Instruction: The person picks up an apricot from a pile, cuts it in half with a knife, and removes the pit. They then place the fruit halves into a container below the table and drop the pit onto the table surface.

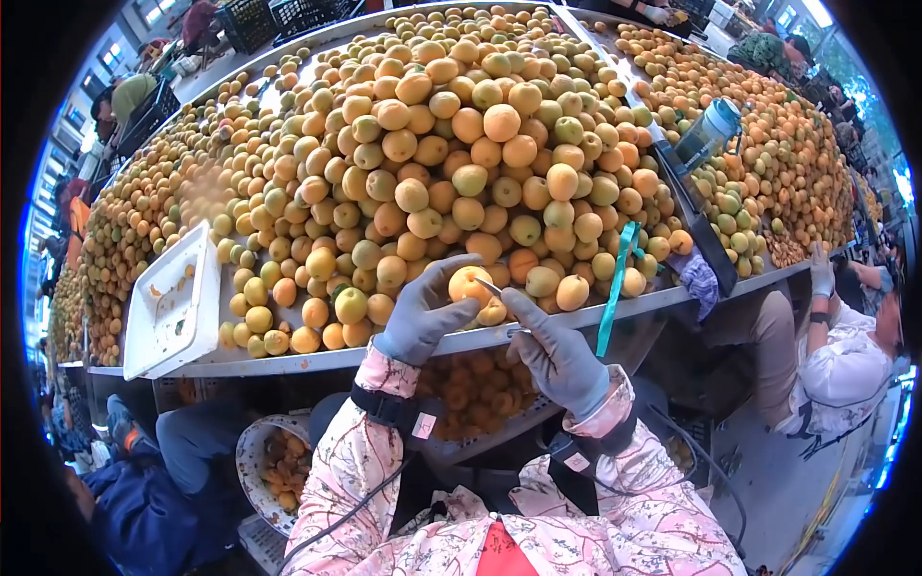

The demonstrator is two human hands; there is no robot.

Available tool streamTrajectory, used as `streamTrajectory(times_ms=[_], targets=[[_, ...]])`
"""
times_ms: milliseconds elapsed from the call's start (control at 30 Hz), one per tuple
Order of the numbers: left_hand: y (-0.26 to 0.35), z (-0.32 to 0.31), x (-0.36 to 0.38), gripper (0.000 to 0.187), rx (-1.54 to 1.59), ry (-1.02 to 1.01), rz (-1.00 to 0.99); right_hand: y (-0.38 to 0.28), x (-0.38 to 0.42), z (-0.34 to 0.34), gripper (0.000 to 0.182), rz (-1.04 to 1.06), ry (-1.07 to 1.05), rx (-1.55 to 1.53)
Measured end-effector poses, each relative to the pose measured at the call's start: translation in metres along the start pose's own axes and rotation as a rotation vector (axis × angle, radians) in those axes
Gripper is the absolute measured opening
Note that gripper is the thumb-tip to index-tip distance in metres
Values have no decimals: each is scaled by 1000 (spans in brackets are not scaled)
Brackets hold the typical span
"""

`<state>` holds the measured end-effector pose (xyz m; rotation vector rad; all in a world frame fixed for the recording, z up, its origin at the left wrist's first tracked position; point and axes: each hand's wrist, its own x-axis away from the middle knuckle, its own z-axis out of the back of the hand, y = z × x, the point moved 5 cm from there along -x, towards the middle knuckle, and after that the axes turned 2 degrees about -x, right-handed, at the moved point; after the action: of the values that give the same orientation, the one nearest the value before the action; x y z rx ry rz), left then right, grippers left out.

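Apricot (pixel 468 284) sits at the table's (pixel 288 363) near edge, pinched in the gloved left hand (pixel 423 315). Gloved right hand (pixel 555 353) is closed around a knife (pixel 492 290), blade tip touching the apricot. Behind: heaped fruit pile (pixel 461 163); white tray (pixel 173 302) to the left; teal ribbon (pixel 615 288) to the right.

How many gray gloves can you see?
2 for sure. The left hand wears one and holds an apricot. The right hand wears one and holds a knife. A person at right has a raised gloved hand too; others may be hidden.
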<state>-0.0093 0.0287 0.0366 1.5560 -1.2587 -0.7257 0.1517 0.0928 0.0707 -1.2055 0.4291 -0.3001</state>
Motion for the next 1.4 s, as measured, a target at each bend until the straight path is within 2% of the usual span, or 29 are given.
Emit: streamTrajectory(times_ms=[133,233,367,533,600,633,700,867,967,1033,1067,1100,1133,1167,1200,1233,1267,1333,1400], targets=[[-4,5,1,58,-32,15,-7,5,-2,-4,47,-29,-19,-23],[-11,8,1,50,95,11,6,6,-2,-7,46,-64,-16,25],[-11,12,2,48,41,1,-12,8,1,-11,46,18,-13,128],[-14,10,0,43,-36,3,-46,19,7,-23,48,-69,46,34],[-29,8,0,45,245,52,29,27,6,-29,48,-62,86,18],[-34,5,-2,45,245,53,29,29,5,-31,49,-57,125,0],[-40,-1,-7,47,496,89,9,34,3,-36,50,-108,134,-5],[-37,-3,-7,44,405,125,21,43,-1,-33,51,-242,73,-93],[-52,-3,-7,43,478,237,-61,62,-5,-45,52,-210,74,-60],[-56,-1,-6,36,484,345,-22,55,-9,-49,55,90,197,29],[-53,1,-6,41,426,301,-11,57,-6,-51,55,91,194,29],[-42,3,-5,41,428,302,-11,56,-4,-49,53,13,225,-165],[-29,-2,-4,44,382,176,36,56,-2,-47,50,-66,255,-358],[-20,-6,-2,48,336,50,81,53,-1,-42,50,-69,253,-355],[-14,-4,-1,52,286,17,102,50,0,-36,47,-99,249,-228],[-14,-1,-2,52,285,17,103,47,0,-33,44,-128,245,-103],[-17,3,-2,50,259,32,126,46,0,-35,30,-162,242,-96],[-21,8,-2,48,233,48,149,35,-1,-35,27,-231,204,-72],[-24,11,-3,46,190,47,90,38,-1,-39,24,-300,162,-43]])
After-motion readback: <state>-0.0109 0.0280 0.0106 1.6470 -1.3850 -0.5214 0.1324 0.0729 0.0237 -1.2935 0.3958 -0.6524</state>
